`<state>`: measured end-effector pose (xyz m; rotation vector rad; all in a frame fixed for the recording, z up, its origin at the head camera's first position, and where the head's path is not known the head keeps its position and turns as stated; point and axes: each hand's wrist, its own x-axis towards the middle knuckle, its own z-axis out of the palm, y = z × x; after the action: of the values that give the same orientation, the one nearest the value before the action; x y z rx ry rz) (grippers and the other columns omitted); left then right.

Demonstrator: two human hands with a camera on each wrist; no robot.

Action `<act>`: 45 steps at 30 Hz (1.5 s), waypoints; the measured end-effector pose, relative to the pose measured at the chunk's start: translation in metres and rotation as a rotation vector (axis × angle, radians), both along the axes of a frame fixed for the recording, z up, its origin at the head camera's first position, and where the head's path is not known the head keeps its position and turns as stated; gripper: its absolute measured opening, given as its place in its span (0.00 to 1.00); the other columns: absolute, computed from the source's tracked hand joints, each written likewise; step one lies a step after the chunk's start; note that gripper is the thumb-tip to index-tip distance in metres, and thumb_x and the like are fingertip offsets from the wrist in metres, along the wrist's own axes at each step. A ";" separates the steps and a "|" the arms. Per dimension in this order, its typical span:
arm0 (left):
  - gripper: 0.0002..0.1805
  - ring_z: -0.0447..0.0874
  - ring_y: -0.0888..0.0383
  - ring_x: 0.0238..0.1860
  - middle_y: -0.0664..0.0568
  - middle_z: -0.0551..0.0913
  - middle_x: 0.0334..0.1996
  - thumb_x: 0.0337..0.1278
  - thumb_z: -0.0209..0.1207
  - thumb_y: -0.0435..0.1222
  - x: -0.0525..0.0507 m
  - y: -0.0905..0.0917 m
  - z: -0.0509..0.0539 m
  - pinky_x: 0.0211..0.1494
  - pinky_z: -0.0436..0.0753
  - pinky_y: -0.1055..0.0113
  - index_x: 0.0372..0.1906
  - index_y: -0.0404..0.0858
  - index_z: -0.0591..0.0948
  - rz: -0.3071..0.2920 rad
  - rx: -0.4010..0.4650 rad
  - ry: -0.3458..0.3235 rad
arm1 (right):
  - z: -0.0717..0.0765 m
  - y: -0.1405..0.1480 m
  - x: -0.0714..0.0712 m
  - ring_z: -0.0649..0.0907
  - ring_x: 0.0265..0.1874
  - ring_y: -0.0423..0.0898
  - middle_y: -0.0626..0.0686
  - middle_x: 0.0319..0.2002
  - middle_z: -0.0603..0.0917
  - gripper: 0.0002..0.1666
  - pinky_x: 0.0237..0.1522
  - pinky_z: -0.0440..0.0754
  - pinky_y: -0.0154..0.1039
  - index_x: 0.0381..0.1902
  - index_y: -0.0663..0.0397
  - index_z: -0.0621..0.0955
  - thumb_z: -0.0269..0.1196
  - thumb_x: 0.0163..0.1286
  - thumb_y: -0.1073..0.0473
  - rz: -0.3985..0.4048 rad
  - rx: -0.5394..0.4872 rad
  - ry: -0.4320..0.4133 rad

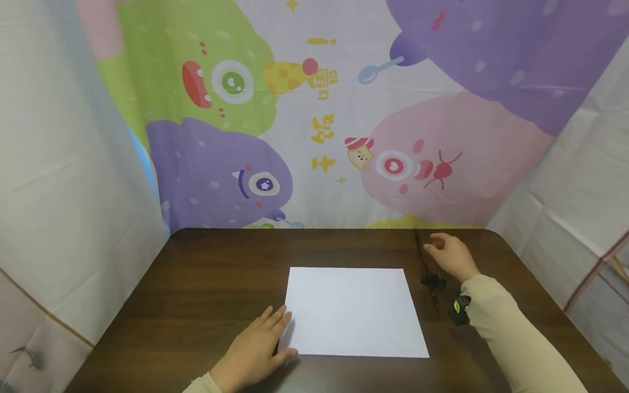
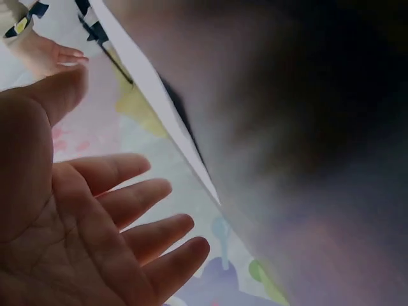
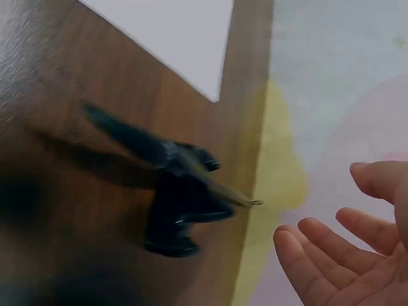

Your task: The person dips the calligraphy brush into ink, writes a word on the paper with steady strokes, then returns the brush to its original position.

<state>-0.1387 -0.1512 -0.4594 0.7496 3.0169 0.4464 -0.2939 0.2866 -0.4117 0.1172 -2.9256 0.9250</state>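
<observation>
A sheet of white paper (image 1: 354, 314) lies flat on the brown table. At its left edge is my left hand (image 1: 253, 349), fingers extended; its palm (image 2: 70, 236) shows in the left wrist view, holding nothing. Whether the fingertips touch the sheet I cannot tell. To the right of the paper, a calligraphy brush (image 3: 127, 132) lies across a black brush rest (image 3: 169, 223), its dark tip toward the near side and a small loop at the far end. My right hand (image 1: 452, 255) hovers just right of the brush's far end, fingers loosely bent, with nothing in it.
The dark wood table (image 1: 206, 295) reaches back to a curtain (image 1: 319, 202) printed with cartoon monsters. Pale cloth walls (image 1: 64, 180) stand on the left and right sides. A black band with a yellow-green mark (image 1: 459, 310) is around the right wrist.
</observation>
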 end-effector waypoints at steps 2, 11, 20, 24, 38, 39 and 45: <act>0.42 0.63 0.36 0.72 0.39 0.65 0.72 0.61 0.55 0.60 0.001 -0.001 -0.002 0.71 0.69 0.44 0.70 0.33 0.69 -0.024 -0.020 -0.009 | -0.005 0.000 0.000 0.80 0.51 0.68 0.74 0.54 0.79 0.32 0.49 0.80 0.60 0.65 0.73 0.69 0.56 0.74 0.52 0.003 0.013 -0.016; 0.45 0.61 0.39 0.74 0.42 0.61 0.75 0.59 0.54 0.63 0.001 0.000 -0.007 0.71 0.69 0.45 0.72 0.36 0.66 -0.091 -0.086 -0.080 | -0.028 0.003 -0.008 0.84 0.37 0.62 0.74 0.53 0.79 0.32 0.40 0.83 0.52 0.65 0.75 0.67 0.56 0.73 0.55 -0.007 0.016 -0.102; 0.47 0.60 0.41 0.75 0.46 0.59 0.76 0.54 0.61 0.60 0.001 0.003 -0.006 0.68 0.72 0.42 0.73 0.39 0.64 -0.107 -0.124 -0.177 | -0.044 0.005 -0.016 0.80 0.51 0.69 0.74 0.51 0.80 0.31 0.51 0.79 0.60 0.62 0.78 0.69 0.58 0.70 0.58 -0.020 0.021 -0.117; 0.47 0.59 0.41 0.75 0.45 0.59 0.76 0.55 0.60 0.60 0.002 0.004 -0.005 0.70 0.70 0.44 0.73 0.38 0.64 -0.112 -0.130 -0.183 | -0.047 0.005 -0.018 0.80 0.50 0.68 0.74 0.51 0.80 0.31 0.50 0.80 0.59 0.62 0.78 0.69 0.58 0.70 0.59 -0.031 0.011 -0.136; 0.47 0.59 0.41 0.75 0.45 0.60 0.76 0.54 0.62 0.60 0.001 0.005 -0.006 0.70 0.70 0.44 0.73 0.38 0.64 -0.109 -0.136 -0.200 | -0.049 -0.002 -0.017 0.81 0.50 0.68 0.74 0.50 0.81 0.27 0.50 0.81 0.58 0.58 0.80 0.72 0.58 0.68 0.63 -0.068 -0.001 -0.159; 0.47 0.60 0.41 0.75 0.45 0.60 0.76 0.54 0.62 0.60 0.001 0.005 -0.006 0.70 0.70 0.44 0.73 0.38 0.64 -0.108 -0.137 -0.198 | -0.049 -0.002 -0.017 0.81 0.50 0.68 0.74 0.50 0.80 0.26 0.50 0.81 0.59 0.58 0.80 0.72 0.58 0.68 0.63 -0.070 0.000 -0.161; 0.47 0.60 0.41 0.74 0.45 0.60 0.76 0.54 0.62 0.60 0.001 0.005 -0.006 0.70 0.70 0.44 0.73 0.38 0.64 -0.112 -0.144 -0.179 | -0.049 -0.001 -0.020 0.81 0.50 0.69 0.74 0.51 0.80 0.25 0.51 0.81 0.59 0.57 0.80 0.73 0.59 0.67 0.64 -0.073 0.001 -0.146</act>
<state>-0.1378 -0.1464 -0.4650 0.8156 2.7888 0.2732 -0.3135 0.2861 -0.4609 -0.0595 -3.0396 0.9600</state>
